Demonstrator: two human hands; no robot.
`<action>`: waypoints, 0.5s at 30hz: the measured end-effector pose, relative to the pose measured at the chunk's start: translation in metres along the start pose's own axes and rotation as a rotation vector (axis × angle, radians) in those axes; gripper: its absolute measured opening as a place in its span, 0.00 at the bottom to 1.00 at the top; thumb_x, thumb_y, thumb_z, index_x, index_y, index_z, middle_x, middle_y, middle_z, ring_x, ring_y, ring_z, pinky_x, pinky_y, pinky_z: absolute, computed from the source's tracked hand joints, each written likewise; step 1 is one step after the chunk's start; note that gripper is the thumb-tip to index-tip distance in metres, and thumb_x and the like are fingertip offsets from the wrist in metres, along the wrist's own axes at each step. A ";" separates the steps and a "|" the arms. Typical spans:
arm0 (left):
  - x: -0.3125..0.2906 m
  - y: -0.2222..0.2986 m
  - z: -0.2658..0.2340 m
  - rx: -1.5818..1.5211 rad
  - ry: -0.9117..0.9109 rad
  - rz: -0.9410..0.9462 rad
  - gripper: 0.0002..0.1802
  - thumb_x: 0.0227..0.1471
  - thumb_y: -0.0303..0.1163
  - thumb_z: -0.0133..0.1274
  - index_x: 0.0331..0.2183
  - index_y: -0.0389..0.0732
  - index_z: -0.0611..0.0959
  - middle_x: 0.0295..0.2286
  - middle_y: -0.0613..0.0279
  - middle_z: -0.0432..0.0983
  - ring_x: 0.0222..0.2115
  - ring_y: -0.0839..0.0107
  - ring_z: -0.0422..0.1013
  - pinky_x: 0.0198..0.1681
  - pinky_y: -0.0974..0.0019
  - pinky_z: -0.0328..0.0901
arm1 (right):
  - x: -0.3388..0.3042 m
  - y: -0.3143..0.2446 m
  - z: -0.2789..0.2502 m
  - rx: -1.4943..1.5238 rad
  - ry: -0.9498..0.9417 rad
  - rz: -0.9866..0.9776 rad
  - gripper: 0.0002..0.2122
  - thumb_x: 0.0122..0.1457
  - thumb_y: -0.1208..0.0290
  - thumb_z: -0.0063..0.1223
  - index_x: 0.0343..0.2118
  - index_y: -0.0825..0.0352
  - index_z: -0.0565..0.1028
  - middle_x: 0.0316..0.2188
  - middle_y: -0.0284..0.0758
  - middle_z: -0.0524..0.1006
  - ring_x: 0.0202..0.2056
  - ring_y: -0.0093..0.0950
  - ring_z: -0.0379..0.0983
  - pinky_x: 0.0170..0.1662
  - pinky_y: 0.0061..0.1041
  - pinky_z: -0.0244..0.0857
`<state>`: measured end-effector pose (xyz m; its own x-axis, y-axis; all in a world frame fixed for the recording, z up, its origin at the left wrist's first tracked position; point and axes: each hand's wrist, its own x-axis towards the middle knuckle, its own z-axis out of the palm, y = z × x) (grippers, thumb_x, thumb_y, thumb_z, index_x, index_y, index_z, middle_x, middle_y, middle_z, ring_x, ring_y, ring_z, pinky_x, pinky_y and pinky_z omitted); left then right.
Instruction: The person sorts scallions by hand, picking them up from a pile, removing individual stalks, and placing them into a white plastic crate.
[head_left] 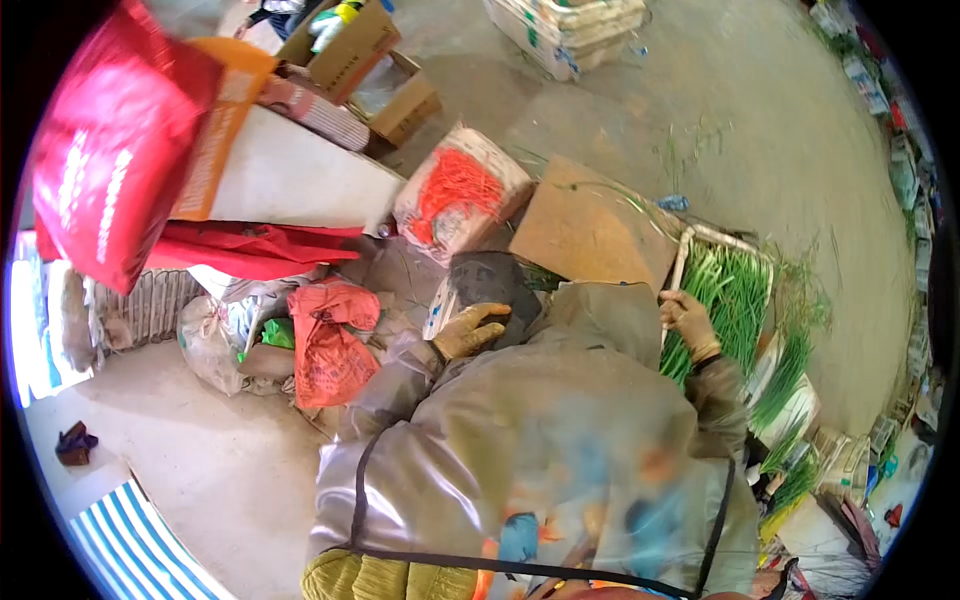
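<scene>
My left hand (468, 331), in a yellowish, soiled glove, lies against a dark cloth-like bundle (492, 283) with its fingers stretched out and apart. My right hand (688, 322), gloved the same way, is closed with curled fingers at the near left side of a white crate (682, 258). What its fingers hold, if anything, I cannot make out. Long green chive-like stalks (728, 305) fill the crate. A translucent grey apron (540, 420) covers my lap and hides what is beneath it.
A brown board (598, 222) lies left of the crate. Bright red strips (455, 192) top a pale package (418, 205). Loose green stalks (785, 385) spill along the right. A red bag (335, 340) lies at left; cardboard boxes (352, 50) and white foam boxes (570, 30) stand farther off.
</scene>
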<state>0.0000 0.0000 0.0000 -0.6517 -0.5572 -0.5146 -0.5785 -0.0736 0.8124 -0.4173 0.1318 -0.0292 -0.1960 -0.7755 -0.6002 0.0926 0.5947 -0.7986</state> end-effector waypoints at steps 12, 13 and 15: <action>0.232 -0.031 0.150 0.266 -0.007 0.196 0.13 0.48 0.29 0.51 0.39 0.41 0.76 0.33 0.56 0.74 0.35 0.66 0.70 0.40 0.66 0.64 | 0.135 0.191 -0.022 -0.495 0.321 0.013 0.15 0.52 0.66 0.49 0.41 0.66 0.71 0.38 0.44 0.72 0.41 0.41 0.67 0.42 0.34 0.62; 0.248 -0.060 0.155 0.259 -0.015 0.182 0.13 0.48 0.29 0.51 0.39 0.41 0.76 0.33 0.56 0.74 0.35 0.66 0.70 0.40 0.66 0.64 | 0.167 0.202 -0.018 -0.702 0.335 -0.131 0.16 0.51 0.65 0.49 0.44 0.65 0.69 0.41 0.43 0.70 0.44 0.41 0.65 0.44 0.35 0.61; 0.276 -0.125 0.170 -0.110 0.329 0.113 0.12 0.48 0.28 0.51 0.38 0.39 0.76 0.31 0.56 0.74 0.33 0.65 0.71 0.37 0.67 0.65 | 0.238 0.213 -0.007 -0.892 0.286 -0.386 0.20 0.51 0.64 0.49 0.47 0.63 0.67 0.47 0.42 0.66 0.48 0.41 0.61 0.47 0.36 0.59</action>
<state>-0.1914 -0.0039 -0.2899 -0.5056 -0.8019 -0.3183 -0.4435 -0.0748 0.8931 -0.4510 0.0757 -0.3418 -0.2960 -0.9378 -0.1817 -0.7667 0.3467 -0.5404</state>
